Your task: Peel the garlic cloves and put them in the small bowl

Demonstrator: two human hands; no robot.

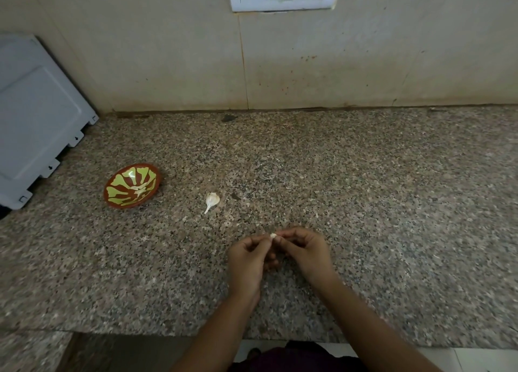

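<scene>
step: peeling 1 clove [273, 235] | grip: left hand [246, 259] and right hand [305, 249] both pinch it above the counter [364, 203] | bowl [112, 188]: pale bits [139, 191] inside, probably peeled cloves, count unclear | todo: finish this clove, then 1 garlic piece [212, 200] lying between bowl and hands

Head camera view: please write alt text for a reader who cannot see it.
A person's left hand and right hand pinch a small garlic clove between them above a speckled granite counter. To the left on the counter lie a piece of papery garlic and a small red and green bowl.
</scene>
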